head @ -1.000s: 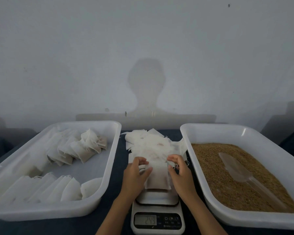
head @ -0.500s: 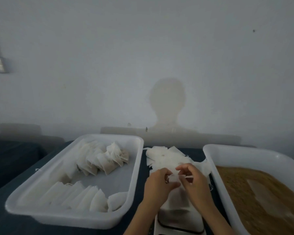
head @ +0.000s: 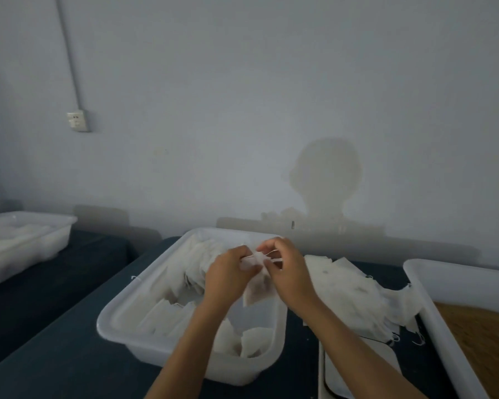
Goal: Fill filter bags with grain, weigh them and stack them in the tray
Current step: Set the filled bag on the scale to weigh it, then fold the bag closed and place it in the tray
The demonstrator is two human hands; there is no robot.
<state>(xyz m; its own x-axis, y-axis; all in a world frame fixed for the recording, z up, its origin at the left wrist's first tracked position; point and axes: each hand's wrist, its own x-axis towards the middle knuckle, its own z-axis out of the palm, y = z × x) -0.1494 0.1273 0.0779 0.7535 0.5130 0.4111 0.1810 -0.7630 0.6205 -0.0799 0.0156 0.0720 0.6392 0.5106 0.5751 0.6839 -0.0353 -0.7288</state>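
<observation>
At frame centre, above the tray (head: 121,309), the left hand (head: 228,279) pinches the filled filter bag (head: 258,292) by its neck in a tight grip while the right hand (head: 288,272) grips its drawstring; pull steadily, bag upright, so no grain escapes

A single head-worn wide-angle camera looks forward and slightly down, close over the counter (head: 69,355), wall (head: 242,96) ahead at 12 o'clock, tray (head: 121,309) near centre.
</observation>
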